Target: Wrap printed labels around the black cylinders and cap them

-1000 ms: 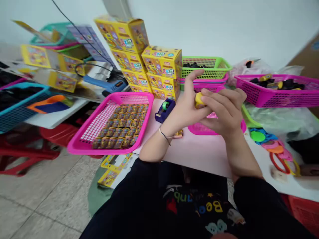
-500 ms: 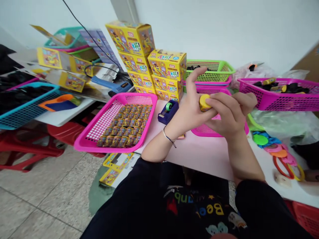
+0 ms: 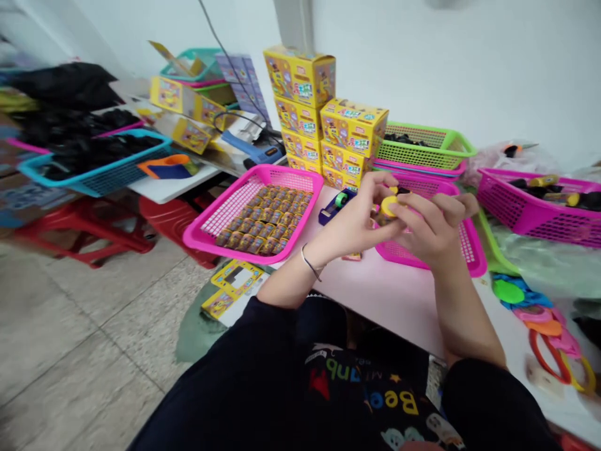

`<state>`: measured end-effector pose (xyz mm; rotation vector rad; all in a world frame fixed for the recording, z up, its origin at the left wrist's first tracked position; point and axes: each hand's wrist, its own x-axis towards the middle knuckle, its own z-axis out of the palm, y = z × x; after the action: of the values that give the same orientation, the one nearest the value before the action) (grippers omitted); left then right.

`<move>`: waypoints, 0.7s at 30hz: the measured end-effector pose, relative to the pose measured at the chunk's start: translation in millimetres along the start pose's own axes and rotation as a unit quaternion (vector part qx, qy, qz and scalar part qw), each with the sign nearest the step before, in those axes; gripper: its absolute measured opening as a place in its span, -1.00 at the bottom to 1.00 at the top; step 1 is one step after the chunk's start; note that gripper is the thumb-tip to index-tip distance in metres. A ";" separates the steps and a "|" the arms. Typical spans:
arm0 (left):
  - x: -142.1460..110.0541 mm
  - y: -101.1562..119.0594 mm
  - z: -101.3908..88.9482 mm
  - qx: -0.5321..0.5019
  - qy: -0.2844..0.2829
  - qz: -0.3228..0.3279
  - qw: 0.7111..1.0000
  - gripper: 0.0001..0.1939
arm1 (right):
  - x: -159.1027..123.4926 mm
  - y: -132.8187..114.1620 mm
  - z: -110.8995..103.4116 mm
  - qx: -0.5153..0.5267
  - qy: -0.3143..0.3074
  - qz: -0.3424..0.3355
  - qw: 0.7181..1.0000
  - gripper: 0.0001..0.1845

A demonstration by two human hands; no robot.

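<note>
A small round tub with a yellow lid (image 3: 389, 206) is held up between my two hands above the table. My left hand (image 3: 359, 220) has its thumb and fingers curled around the tub's side. From the other side, the fingertips of my right hand (image 3: 429, 228) press on the same tub near its lid. Part of its body is hidden by the fingers. Under the hands stands a pink basket (image 3: 474, 250), largely covered by them. Left of my left wrist is a dark blue tape dispenser (image 3: 328, 214) with green tape.
A pink basket (image 3: 197, 230) with rows of similar small tubs stands at left. Yellow printed boxes (image 3: 300, 81) are stacked behind. Another pink basket (image 3: 511, 207) holds dark and yellow pieces. Coloured rings (image 3: 547, 351) lie at right; a blue heat-gun-like tool (image 3: 256, 150) lies back left.
The view has swung left, so the surroundings appear further right. My left index finger, raised before, is now bent down around the tub. The tub stays between both hands.
</note>
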<state>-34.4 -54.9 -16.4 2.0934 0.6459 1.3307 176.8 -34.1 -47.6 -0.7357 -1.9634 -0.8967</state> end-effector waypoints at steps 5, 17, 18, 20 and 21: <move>-23.2 7.6 -54.3 0.202 0.015 -0.116 0.972 -0.76 | 8.0 -9.6 3.5 0.062 -0.136 0.039 0.988 -0.53; 29.5 -150.3 -168.0 0.397 -0.087 -0.424 0.809 -0.66 | 21.6 70.9 16.4 0.065 -0.490 0.247 0.834 -0.66; 29.2 -159.8 -166.7 0.399 -0.105 -0.434 0.801 -0.60 | 21.0 75.2 24.2 0.061 -0.513 0.251 0.819 -0.67; 27.4 -173.5 -163.9 0.404 -0.140 -0.447 0.785 -0.53 | 17.1 84.4 41.4 0.046 -0.551 0.260 0.791 -0.68; 26.6 -177.7 -163.1 0.408 -0.155 -0.451 0.778 -0.51 | 14.1 89.4 50.6 0.039 -0.565 0.261 0.781 -0.68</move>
<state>-190.4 124.3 -65.6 1.9772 1.9945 0.1105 215.3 60.0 -27.4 -1.9602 -2.4826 0.0821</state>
